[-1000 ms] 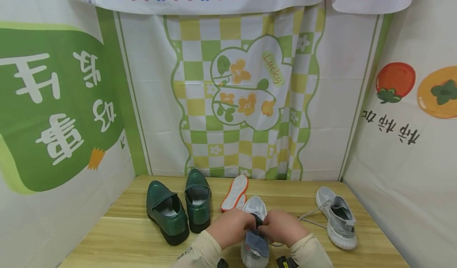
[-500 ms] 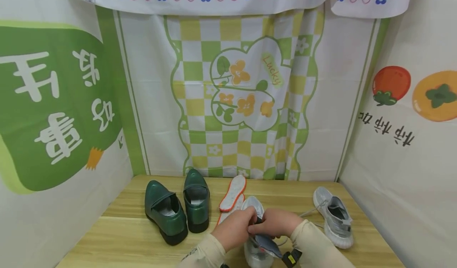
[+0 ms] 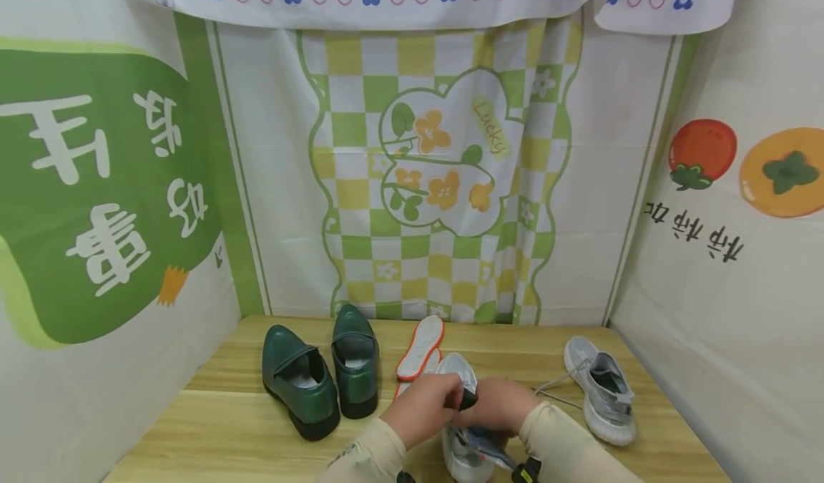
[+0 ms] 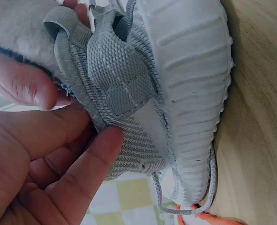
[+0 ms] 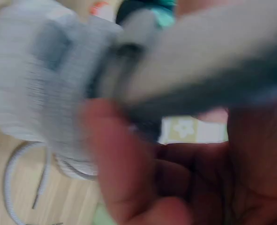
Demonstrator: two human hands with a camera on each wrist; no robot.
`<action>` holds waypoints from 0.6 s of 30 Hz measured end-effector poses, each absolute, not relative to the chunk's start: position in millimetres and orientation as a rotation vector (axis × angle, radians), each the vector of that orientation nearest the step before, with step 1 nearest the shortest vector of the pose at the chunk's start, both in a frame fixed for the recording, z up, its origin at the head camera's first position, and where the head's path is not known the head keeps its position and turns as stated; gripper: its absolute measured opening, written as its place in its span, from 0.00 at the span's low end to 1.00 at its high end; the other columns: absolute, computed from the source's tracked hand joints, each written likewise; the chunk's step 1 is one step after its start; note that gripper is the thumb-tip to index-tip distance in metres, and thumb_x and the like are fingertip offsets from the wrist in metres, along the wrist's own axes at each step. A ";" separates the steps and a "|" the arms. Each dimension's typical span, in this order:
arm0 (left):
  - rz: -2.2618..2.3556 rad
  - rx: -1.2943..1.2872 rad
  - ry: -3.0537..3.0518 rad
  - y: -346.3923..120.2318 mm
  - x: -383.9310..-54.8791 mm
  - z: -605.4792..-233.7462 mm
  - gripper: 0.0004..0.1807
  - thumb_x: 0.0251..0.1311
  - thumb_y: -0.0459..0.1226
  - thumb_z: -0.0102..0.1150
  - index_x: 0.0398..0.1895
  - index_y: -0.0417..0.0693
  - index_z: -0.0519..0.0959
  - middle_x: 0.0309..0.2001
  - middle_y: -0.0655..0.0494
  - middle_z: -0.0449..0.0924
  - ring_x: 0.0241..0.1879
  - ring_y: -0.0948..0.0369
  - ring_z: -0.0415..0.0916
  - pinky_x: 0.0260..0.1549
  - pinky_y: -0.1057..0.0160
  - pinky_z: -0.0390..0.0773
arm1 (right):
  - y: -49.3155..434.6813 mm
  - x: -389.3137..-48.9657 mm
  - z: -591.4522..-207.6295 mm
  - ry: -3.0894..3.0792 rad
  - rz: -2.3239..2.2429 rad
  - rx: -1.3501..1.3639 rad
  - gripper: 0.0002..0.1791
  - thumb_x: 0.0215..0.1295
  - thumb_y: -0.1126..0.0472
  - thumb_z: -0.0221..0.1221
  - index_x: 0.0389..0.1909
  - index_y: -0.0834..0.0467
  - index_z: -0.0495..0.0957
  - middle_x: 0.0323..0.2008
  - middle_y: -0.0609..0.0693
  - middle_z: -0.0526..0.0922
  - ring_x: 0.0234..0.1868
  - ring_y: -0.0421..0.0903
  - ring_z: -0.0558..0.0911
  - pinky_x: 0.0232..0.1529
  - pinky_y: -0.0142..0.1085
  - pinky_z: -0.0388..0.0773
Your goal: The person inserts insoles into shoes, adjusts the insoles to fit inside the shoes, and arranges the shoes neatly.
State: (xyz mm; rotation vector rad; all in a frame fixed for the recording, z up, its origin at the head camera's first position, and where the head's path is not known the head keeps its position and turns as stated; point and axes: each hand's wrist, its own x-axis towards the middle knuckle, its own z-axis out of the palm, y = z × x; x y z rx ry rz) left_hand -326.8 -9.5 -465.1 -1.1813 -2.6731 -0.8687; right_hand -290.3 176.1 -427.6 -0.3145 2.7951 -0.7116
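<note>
Between my hands a grey knit sneaker (image 3: 458, 368) stands on the wooden table, its toe toward the back. My left hand (image 3: 420, 406) pinches the shoe's collar between thumb and finger, seen closely beside the grey pull tab (image 4: 67, 21) in the left wrist view. A pale, fuzzy insole (image 4: 21, 28) with a dark blue edge sticks out of the shoe opening. My right hand (image 3: 498, 404) holds this insole, with fingers on both its sides. In the blurred right wrist view one right finger (image 5: 117, 154) lies at the collar. The insole's front part is hidden.
Another grey sneaker (image 3: 608, 397) with a loose lace (image 3: 560, 397) is at the right. Two green loafers (image 3: 355, 376) stand at the left. Behind my left hand lie two white insoles with orange edges (image 3: 421, 347). Fabric-covered walls enclose the table (image 3: 212, 411).
My right hand has shifted in over the shoe opening, and the blue-edged insole has swung to the right and tilted. My left hand stays at the collar.
</note>
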 end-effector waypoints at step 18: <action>-0.821 -1.190 -2.735 -6.6 -324.7 -461.0 0.14 0.58 0.28 0.74 0.35 0.58 0.82 0.33 0.68 0.85 0.34 0.75 0.78 0.36 0.71 0.79 | 159.9 -283.5 -423.0 2.973 -0.402 -0.508 0.15 0.49 0.48 0.68 0.15 0.50 0.76 0.17 0.43 0.77 0.20 0.43 0.72 0.26 0.43 0.74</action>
